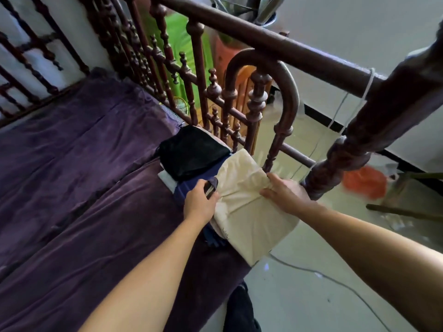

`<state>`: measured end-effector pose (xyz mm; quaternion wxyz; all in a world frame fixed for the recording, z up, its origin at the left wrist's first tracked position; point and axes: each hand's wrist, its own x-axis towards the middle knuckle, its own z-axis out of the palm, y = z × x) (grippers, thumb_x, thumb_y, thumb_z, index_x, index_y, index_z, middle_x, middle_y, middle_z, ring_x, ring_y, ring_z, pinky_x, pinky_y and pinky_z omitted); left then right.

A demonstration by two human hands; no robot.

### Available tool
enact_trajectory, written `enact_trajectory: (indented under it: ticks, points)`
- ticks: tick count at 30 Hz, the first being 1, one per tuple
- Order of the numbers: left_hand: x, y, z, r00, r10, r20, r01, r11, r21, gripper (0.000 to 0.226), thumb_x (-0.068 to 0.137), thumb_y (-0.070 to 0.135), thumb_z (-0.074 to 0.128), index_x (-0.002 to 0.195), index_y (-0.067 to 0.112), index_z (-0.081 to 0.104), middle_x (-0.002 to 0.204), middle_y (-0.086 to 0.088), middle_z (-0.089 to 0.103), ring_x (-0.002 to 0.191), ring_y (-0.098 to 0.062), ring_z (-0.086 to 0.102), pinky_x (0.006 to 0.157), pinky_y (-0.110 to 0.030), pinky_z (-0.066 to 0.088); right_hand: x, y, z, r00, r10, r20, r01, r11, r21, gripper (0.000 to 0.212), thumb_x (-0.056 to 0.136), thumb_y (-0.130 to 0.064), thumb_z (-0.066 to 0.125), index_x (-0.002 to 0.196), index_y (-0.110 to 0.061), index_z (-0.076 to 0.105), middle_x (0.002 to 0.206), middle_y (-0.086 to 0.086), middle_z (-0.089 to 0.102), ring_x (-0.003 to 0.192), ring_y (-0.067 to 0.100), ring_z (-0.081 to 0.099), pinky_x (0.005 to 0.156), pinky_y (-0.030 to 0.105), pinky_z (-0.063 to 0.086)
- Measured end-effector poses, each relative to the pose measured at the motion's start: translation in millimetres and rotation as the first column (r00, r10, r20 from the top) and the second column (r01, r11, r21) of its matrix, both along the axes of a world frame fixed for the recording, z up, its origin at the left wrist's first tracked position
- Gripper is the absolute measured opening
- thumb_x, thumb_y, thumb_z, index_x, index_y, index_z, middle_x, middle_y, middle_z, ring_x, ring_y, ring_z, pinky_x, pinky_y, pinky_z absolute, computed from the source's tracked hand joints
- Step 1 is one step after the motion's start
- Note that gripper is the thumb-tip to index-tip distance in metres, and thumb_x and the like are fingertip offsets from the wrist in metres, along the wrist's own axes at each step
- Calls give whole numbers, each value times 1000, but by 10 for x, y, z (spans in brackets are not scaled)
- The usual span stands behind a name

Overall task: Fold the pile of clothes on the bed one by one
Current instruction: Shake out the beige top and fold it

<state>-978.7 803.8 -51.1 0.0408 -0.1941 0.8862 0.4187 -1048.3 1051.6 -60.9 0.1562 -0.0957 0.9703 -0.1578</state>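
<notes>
A folded cream cloth [249, 219] lies at the bed's corner, its lower end hanging past the edge. My right hand [285, 192] pinches a bunch of its fabric near the top right. At the cream cloth's left edge my left hand [200, 202] grips a dark grey piece of clothing, over a navy garment [189, 185]. Just behind lies a black folded garment [191, 154] on top of a white one [166, 179]. The stack sits on the purple bedspread [84, 176].
A dark carved wooden bed frame [251, 111] with spindles rises right behind the stack, and a thick post [354, 149] stands beside my right hand. Beyond it is a pale tiled floor with an orange bag [364, 183] and a cable.
</notes>
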Motion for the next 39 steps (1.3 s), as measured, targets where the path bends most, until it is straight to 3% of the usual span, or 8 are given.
enact_trajectory:
  ticks: [3, 5, 10, 15, 21, 26, 31, 39]
  points:
    - [-309, -18, -330, 993, 44, 110, -38, 997, -60, 43, 87, 34, 64, 124, 20, 48, 120, -3, 57, 107, -25, 56, 78, -36, 47, -283, -35, -308, 995, -1, 101, -8, 996, 92, 52, 90, -57, 48, 136, -42, 30, 123, 6, 58, 105, 31, 57, 75, 37, 45]
    - [-414, -33, -523, 985, 72, 157, -27, 963, -269, 55, 91, 34, 58, 140, 21, 36, 136, -7, 42, 120, -28, 46, 88, -40, 45, -356, -63, -477, 995, 92, 37, -98, 971, 219, 60, 92, -52, 50, 144, -34, 26, 129, 8, 52, 111, 31, 53, 82, 40, 48]
    - [-208, 18, -953, 918, -396, 32, 332, 722, -608, 50, 88, 39, 61, 136, 23, 53, 148, -14, 41, 133, -34, 42, 100, -48, 42, -182, -111, -795, 891, 450, -57, -420, 866, 271, 67, 94, -58, 37, 152, -29, 21, 161, 7, 13, 148, 30, 14, 111, 44, 29]
    - [16, -55, -1420, 854, -399, 334, 519, 691, -503, 64, 96, 55, 25, 152, 31, 6, 161, -3, -4, 148, -24, -7, 117, -46, 10, -37, -45, -1147, 844, 532, 66, -523, 792, 314, 72, 91, -66, 8, 154, -31, 4, 161, 7, -4, 149, 30, -4, 118, 45, 17]
    - [33, 26, -1186, 865, -328, 380, 491, 710, -504, 64, 98, 49, 31, 152, 30, 3, 161, -4, -5, 147, -24, -7, 117, -45, 8, -95, -88, -1134, 825, 550, 130, -550, 729, 408, 74, 89, -67, 3, 153, -31, -8, 162, 7, -11, 149, 27, -8, 117, 40, 14]
    - [600, 28, -684, 905, -109, 410, 310, 830, -463, 49, 99, 42, 35, 144, 22, 31, 148, -6, 33, 133, -27, 32, 105, -42, 29, -9, -190, -778, 796, 592, 129, -589, 706, 395, 63, 95, -59, 32, 150, -31, 17, 160, 7, 11, 145, 26, 16, 114, 41, 21]
    - [1716, 298, -314, 884, 53, 465, 166, 894, -417, 32, 99, 40, 38, 118, 19, 53, 119, -4, 57, 110, -27, 55, 89, -40, 41, 535, -517, -227, 676, 735, 56, -714, 634, 298, 36, 98, -40, 38, 129, -24, 50, 129, 1, 55, 114, 24, 56, 88, 36, 43]
    - [3469, 215, 268, 846, 402, 349, -197, 845, -497, 27, 95, 39, 44, 105, 20, 60, 106, -5, 66, 102, -27, 62, 79, -35, 48, 1882, -1464, 447, 299, 938, -176, -946, 316, 77, 28, 97, -32, 42, 111, -16, 60, 108, 6, 64, 96, 32, 63, 75, 40, 47]
